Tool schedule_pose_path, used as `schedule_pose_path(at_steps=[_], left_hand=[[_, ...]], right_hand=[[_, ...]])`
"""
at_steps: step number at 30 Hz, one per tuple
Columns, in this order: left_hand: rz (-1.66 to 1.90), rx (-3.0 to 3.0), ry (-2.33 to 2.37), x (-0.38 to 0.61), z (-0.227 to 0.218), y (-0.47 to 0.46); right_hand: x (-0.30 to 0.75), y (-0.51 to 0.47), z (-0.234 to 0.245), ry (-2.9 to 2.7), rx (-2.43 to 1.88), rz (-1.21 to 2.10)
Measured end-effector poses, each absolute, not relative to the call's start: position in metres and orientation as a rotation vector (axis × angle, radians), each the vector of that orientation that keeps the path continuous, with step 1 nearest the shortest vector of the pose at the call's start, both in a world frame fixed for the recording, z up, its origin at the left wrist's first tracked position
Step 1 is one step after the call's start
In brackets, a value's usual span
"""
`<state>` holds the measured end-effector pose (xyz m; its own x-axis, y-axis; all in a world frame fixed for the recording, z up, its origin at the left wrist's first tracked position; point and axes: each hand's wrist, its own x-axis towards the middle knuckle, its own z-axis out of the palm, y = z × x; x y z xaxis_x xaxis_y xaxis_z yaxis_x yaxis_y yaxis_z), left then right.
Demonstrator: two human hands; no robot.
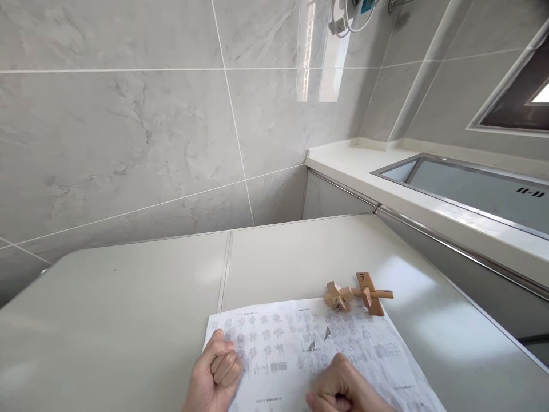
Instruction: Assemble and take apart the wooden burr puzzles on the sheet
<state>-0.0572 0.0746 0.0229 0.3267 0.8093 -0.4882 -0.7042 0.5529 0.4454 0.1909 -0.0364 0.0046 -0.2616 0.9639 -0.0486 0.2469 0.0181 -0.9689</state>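
A white printed sheet (283,395) with rows of small diagrams lies on the table in front of me. My left hand (218,369) is closed in a fist over the sheet's left part, thumb uppermost. My right hand (345,386) is also curled closed, over its lower middle. No object shows in either hand. Beyond my right hand, two small wooden puzzle pieces sit side by side at the sheet's far edge: a knobbly interlocking burr puzzle (338,297) and a cross-shaped wooden assembly (369,293) with dark marks on it.
The pale table (128,320) has a seam across it and meets a grey tiled wall (150,126). To the right stands a white counter (343,157) with a metal-rimmed sink (467,171). A metal rail (429,232) runs below the counter. White cables (354,23) hang at the top.
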Motion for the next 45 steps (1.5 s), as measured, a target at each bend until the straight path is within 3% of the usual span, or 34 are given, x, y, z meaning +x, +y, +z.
schedule_pose_path(at_steps=[9,14,45], left_hand=[[0.938,0.209,0.622,-0.059,0.023,0.073],[0.947,0.177,0.636,-0.059,0.019,0.075],[0.897,0.249,0.52,-0.061,0.022,0.07]], right_hand=[[0.198,-0.03,0.0,-1.987,-1.248,0.511],[0.203,-0.029,-0.005,-2.016,-1.314,0.281],[0.226,-0.024,0.011,-2.108,-1.41,0.158]])
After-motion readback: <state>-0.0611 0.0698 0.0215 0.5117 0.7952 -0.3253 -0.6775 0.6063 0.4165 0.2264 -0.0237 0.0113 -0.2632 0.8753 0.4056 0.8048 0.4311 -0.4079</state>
